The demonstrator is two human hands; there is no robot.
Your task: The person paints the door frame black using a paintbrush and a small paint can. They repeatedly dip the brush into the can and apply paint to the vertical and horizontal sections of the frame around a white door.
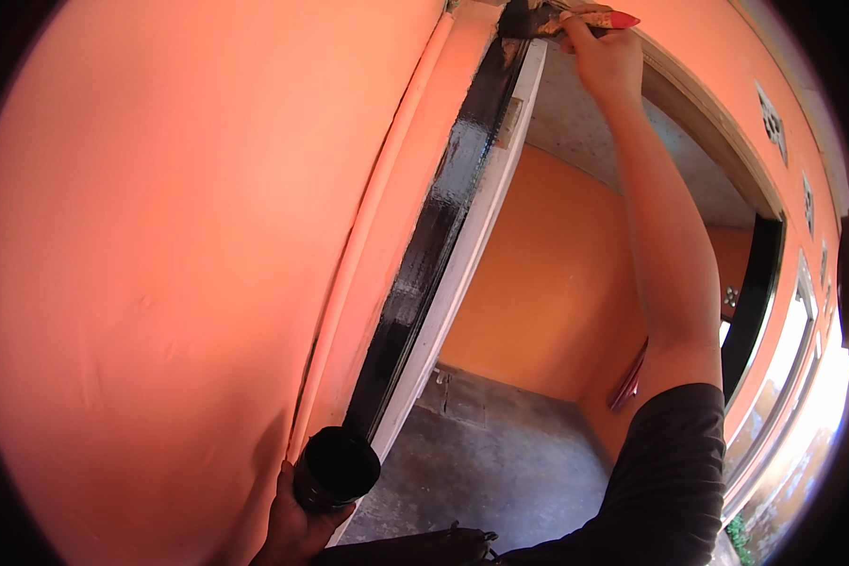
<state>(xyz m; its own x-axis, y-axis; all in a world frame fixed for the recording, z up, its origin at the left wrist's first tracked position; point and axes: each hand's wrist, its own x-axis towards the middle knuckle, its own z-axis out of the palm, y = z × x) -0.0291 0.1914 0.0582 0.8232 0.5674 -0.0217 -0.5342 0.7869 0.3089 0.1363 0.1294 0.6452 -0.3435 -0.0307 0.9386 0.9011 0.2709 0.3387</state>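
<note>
Roughly sideways — paintbrush [602,18]; bristles [519,21] leftward.

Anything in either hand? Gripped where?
Right hand: paintbrush, by the handle, near its bristle end. Left hand: black open-topped container, by its outer wall.

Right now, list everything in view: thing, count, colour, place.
Paintbrush: 1, dark bristles, red-tipped handle, top
Cup: 1, black, lower centre
Left post: 1, glossy black, centre
Strip: 1, whitish, beside left post
Right post: 1, black, right
Outer wall: 1, pinkish-orange, left
Inner wall: at least 1, orange, beyond posts
Floor: 1, grey, lower centre
Vent blocks: at least 3, grey, upper right
Greenery: uncountable, green, lower right
Sleeve: 1, dark, lower right
Left hand: 1, bare, holding cup
Right hand: 1, bare, holding paintbrush
</note>
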